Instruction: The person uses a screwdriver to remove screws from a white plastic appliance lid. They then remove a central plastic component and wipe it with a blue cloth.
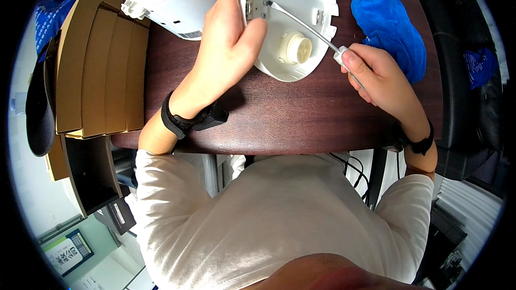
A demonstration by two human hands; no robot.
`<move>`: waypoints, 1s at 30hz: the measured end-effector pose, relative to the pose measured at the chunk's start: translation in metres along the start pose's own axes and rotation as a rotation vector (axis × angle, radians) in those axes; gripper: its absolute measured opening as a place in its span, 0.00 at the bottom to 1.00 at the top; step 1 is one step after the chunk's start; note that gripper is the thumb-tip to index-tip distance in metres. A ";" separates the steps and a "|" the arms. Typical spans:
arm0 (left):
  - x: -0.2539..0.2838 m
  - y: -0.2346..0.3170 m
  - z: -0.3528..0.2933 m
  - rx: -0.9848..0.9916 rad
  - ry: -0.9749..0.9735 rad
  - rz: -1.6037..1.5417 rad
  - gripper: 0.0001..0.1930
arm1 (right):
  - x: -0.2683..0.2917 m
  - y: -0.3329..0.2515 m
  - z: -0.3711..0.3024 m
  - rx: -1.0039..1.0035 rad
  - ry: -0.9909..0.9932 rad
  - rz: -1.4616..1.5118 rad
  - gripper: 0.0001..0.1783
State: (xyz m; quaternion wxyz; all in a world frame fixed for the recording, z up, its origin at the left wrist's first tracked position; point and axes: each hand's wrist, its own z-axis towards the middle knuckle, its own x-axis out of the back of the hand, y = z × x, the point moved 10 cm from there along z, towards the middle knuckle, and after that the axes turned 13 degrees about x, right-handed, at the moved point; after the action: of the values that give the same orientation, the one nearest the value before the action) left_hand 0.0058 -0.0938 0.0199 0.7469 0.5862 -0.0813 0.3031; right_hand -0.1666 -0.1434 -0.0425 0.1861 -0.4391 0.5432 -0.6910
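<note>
My left hand grips the left rim of a white plastic appliance lid, its fingers partly hidden behind the edge. The lid's inside is turned up, with small metal fittings and a round cream-coloured cap. My right hand is closed on the pale handle of a slender tool with a long metal shaft. Its light tip touches or hovers just beside the left fitting; I cannot tell which. What kind of tip it is, I cannot make out. Beyond my left hand stands the white appliance body.
A crumpled blue cloth lies right of the lid on the dark wooden table. Several cardboard boxes stand along the left edge. A black chair is on the right. Cables hang under the table.
</note>
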 end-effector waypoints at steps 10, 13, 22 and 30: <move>0.003 -0.004 0.002 0.045 0.006 0.033 0.32 | 0.027 -0.082 -0.003 0.536 0.249 -1.133 0.15; 0.002 -0.004 0.001 0.008 0.001 -0.004 0.32 | 0.036 -0.101 0.002 0.574 0.233 -1.339 0.18; 0.000 -0.003 0.002 0.001 -0.015 0.005 0.32 | 0.038 -0.020 -0.003 0.107 0.168 -0.302 0.16; 0.001 -0.001 0.002 -0.013 0.014 0.028 0.32 | -0.004 0.005 -0.006 -0.046 0.031 0.143 0.21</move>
State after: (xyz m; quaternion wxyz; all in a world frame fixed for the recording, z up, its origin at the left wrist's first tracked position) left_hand 0.0072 -0.0953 0.0202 0.7471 0.5778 -0.0863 0.3171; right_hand -0.1702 -0.1382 -0.0490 0.2166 -0.3927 0.5915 -0.6701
